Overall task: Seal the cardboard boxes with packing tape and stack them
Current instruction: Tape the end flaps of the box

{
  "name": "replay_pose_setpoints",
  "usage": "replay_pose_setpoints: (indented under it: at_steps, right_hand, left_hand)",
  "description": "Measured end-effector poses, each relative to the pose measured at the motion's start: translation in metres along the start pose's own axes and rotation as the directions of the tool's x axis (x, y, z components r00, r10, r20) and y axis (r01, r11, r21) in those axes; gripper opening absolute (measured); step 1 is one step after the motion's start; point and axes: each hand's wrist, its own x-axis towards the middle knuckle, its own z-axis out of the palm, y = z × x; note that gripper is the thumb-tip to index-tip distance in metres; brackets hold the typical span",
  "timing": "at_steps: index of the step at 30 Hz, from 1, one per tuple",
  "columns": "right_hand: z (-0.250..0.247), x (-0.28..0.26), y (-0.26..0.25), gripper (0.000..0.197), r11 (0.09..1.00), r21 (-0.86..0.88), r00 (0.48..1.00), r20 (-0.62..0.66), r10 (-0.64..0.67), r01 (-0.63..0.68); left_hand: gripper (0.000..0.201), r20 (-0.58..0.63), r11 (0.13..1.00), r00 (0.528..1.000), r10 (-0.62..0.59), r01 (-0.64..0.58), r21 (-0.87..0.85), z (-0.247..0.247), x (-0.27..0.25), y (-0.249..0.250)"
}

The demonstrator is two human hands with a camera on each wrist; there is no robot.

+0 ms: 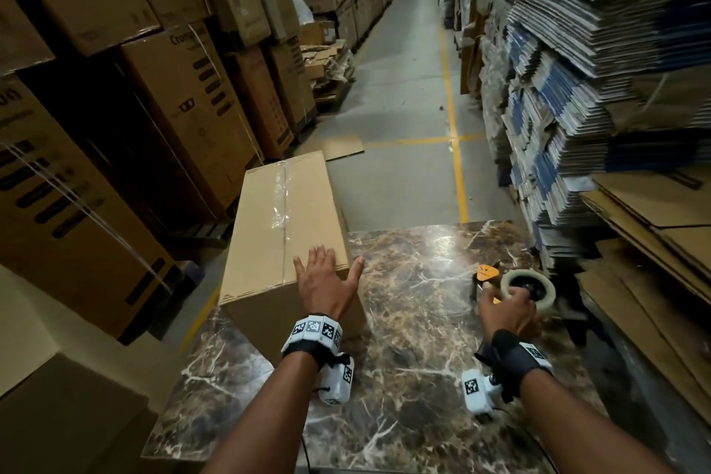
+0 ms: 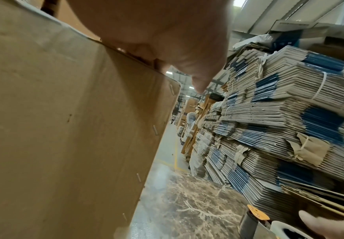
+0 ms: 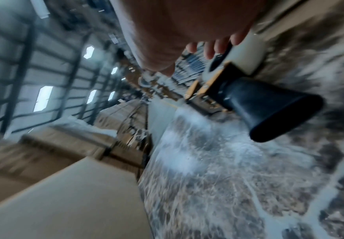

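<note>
Taped brown box [image 1: 284, 227] — upright, on table-edge

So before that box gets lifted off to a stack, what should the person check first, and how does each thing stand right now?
1. Top seam taped: ok. Clear tape runs along the box top seam, wrinkled midway.
2. Tape down the near side: not ok, bare in the left wrist view.
3. Left hand on box: ok, flat and spread on the near top edge, thumb off the corner.
4. Right hand free: not ok, it grips the dispenser at the table.
5. Box footing: not ok, it overhangs the table's left edge.
6. Bottom seam: cannot tell, hidden.
</note>
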Motion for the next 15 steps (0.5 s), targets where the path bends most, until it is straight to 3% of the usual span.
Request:
replay_pose_setpoints:
  at_steps: [3,6,9,10,13,15]
  right_hand:
    - [-0.011,0.011,0.006,0.075,0.956,0.215,0.976,-0.049,0.213,-0.198]
    - [-0.010,0.020,0.019,0.071,0.875,0.326,0.933,0.141,0.330,-0.358]
    - [0.036,0.064,0.076,0.116,0.836,0.315,0.878,0.327,0.349,-0.449]
    - [0.053,0.081,0.091,0.120,0.807,0.313,0.844,0.382,0.376,-0.501]
    - [0.050,0.074,0.076,0.090,0.692,0.381,0.756,0.538,0.374,-0.613]
    - [0.024,0.043,0.047,0.087,0.612,0.406,0.689,0.641,0.338,-0.678]
  left_hand:
    - [0.105,-0.017,0.997,0.999,-0.038,0.039,0.060,0.007,0.000,0.006]
    - [0.077,-0.054,0.998,0.998,-0.031,0.034,0.060,0.015,-0.002,0.004]
    - [0.065,-0.141,1.000,0.990,-0.014,0.011,-0.019,0.022,-0.003,0.002]
    - [0.064,-0.161,0.999,0.987,-0.014,0.009,-0.031,0.023,-0.004,0.002]
    - [0.062,-0.196,0.999,0.980,-0.017,0.007,-0.051,0.025,-0.004,0.002]
    - [0.062,-0.202,0.998,0.979,-0.014,0.002,-0.060,0.024,-0.004,0.001]
